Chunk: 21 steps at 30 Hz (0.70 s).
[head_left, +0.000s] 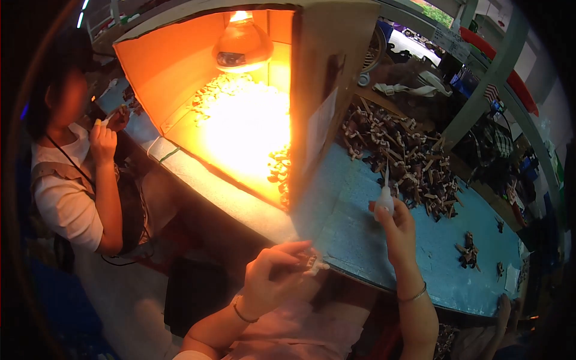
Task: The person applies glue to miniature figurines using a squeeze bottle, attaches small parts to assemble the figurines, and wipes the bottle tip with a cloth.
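My left hand (268, 277) is closed at the table's near edge, pinching a small pale moulded piece (314, 265) with short projecting parts. Its exact shape is partly hidden by the fingers. Over the blue tabletop (354, 231), my right hand (401, 227) grips a small white squeeze bottle (385, 199). The bottle's thin nozzle points up and away, in front of a heap of small brown and cream figure-like pieces (414, 159). Bottle and pale piece are well apart.
A tall open-fronted cardboard box (333, 72) stands left of the heap. Inside it a glowing heat lamp (240, 48) hangs over small pieces (207, 99). Another person (66, 204) works at the left. A small cluster of pieces (468, 251) lies at the right, near a metal post (489, 78).
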{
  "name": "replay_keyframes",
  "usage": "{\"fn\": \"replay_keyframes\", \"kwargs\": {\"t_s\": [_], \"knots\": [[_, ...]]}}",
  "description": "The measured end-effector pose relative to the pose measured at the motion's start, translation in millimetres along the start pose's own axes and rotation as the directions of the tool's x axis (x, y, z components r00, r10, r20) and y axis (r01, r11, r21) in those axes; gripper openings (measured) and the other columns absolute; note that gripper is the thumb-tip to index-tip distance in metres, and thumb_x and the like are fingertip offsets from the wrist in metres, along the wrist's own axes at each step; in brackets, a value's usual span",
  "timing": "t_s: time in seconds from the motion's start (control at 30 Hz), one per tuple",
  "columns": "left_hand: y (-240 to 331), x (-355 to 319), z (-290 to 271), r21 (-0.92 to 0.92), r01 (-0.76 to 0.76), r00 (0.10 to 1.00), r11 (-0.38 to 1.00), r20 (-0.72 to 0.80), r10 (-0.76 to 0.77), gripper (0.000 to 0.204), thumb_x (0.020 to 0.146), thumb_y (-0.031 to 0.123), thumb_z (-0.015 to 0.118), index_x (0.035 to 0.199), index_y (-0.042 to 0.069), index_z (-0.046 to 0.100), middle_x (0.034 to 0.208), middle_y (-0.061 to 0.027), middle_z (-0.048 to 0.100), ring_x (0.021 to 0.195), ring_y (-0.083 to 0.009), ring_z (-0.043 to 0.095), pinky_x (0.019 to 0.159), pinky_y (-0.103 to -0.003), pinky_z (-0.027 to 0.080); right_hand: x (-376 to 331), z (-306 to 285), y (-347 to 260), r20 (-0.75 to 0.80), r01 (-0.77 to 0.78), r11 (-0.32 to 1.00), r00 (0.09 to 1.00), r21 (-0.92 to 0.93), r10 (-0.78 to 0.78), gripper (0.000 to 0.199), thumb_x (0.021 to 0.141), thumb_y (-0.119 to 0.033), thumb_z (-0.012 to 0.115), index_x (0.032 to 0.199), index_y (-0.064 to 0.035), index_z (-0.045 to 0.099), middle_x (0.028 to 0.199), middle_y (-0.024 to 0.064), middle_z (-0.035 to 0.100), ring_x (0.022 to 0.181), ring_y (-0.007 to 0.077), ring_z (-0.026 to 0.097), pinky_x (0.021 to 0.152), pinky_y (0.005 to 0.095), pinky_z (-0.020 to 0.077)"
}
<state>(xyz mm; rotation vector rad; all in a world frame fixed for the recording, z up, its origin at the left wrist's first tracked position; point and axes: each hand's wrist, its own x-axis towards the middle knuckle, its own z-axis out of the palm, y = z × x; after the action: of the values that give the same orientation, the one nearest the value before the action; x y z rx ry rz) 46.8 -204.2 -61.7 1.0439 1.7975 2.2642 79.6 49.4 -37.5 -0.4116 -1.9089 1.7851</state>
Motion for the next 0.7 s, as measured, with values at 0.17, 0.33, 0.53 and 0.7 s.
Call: {"fn": "replay_keyframes", "kwargs": {"t_s": [0.17,0.33,0.53,0.7], "knots": [[-1,-1,-13,0.051,-0.078,0.996,0.996,-0.034,0.08,0.031,0.077,-0.005,0.067,0.096,0.003,0.044,0.113,-0.0218,0.054,0.097,-0.0207,0.06,0.083,-0.032,0.05,56,1,44,-0.03,0.091,0.833,0.991,-0.545,-0.128,0.032,0.081,-0.017,0.066,0.106,-0.0009,0.055,0.09,0.0059,0.062,0.084,0.012,0.057,0.079,0.0253,0.0437],[2,-7,-36,0.04,-0.081,0.994,0.996,-0.075,0.084,0.03,0.078,-0.005,0.065,0.098,0.004,0.044,0.109,-0.0199,0.054,0.097,-0.0222,0.06,0.083,-0.033,0.05,42,12,38,0.045,0.239,0.63,0.95,-0.739,-0.308,0.034,0.08,-0.014,0.064,0.107,0.0028,0.051,0.097,0.0157,0.058,0.084,0.0264,0.057,0.075,0.0374,0.0447],[2,-3,-56,-0.026,-0.179,0.944,0.983,-0.286,0.164,0.029,0.082,0.001,0.063,0.101,0.006,0.041,0.106,-0.0187,0.054,0.098,-0.025,0.06,0.078,-0.031,0.053,-35,84,-61,0.277,0.604,0.421,0.739,-0.677,-0.614,0.018,0.078,-0.004,0.061,0.093,-0.0017,0.052,0.087,0.0119,0.054,0.079,0.0241,0.054,0.066,0.0338,0.0429],[31,-10,-79,-0.016,-0.22,0.858,0.975,-0.478,0.186,0.031,0.085,0.011,0.063,0.103,0.007,0.039,0.106,-0.0172,0.053,0.1,-0.0259,0.059,0.074,-0.03,0.054,-3,208,-32,0.651,0.738,0.095,0.642,-0.668,-0.405,0.005,0.077,-0.009,0.055,0.076,-0.0049,0.054,0.078,0.0099,0.054,0.072,0.021,0.051,0.06,0.0318,0.0405]]}}
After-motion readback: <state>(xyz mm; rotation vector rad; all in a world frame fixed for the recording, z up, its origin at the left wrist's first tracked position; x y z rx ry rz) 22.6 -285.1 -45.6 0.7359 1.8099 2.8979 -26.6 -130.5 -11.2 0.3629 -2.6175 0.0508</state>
